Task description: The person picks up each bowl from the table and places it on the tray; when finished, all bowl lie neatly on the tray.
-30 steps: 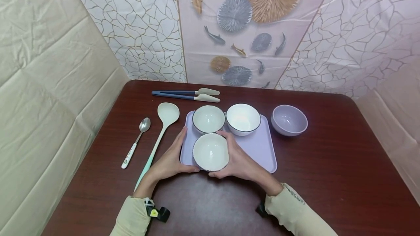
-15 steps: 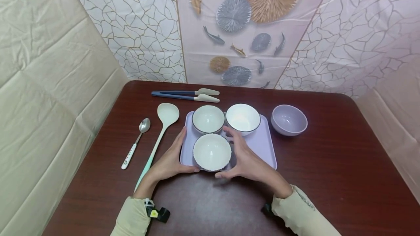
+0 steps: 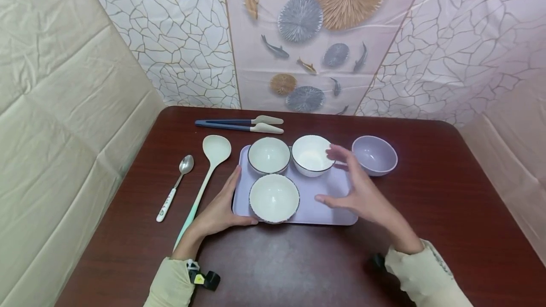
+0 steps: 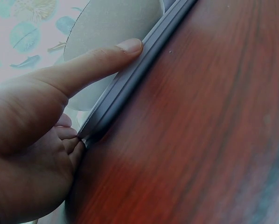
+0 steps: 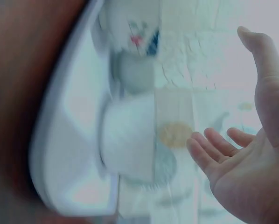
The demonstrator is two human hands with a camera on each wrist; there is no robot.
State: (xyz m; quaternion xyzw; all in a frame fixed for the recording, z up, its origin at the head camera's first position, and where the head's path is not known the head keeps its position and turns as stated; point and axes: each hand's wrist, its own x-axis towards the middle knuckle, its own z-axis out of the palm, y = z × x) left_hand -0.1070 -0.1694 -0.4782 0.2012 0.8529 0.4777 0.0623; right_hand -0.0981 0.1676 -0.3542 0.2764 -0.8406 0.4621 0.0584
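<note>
My left hand rests against the near left corner of the lilac tray, its fingers along the left side. In the left wrist view the straight thumb lies at the tray's front rim. Beside that hand, a white bowl with a dark speckled rim stands at the front left of the tray. Behind it are a dark-rimmed pale bowl and a dark-rimmed white bowl. Over the tray's right part my right hand holds nothing, thumb and fingers spread, fingertips overlapping the white bowl in the head view.
A lilac bowl stands on the table right of the tray. On the left lie a long-handled ladle and a metal spoon. Blue-handled tongs lie behind the tray. Fabric walls enclose the table's back and sides.
My right hand has let go of the speckled-rim bowl and moved right and away from me, its fingers spreading. The left hand stays at the tray's corner.
</note>
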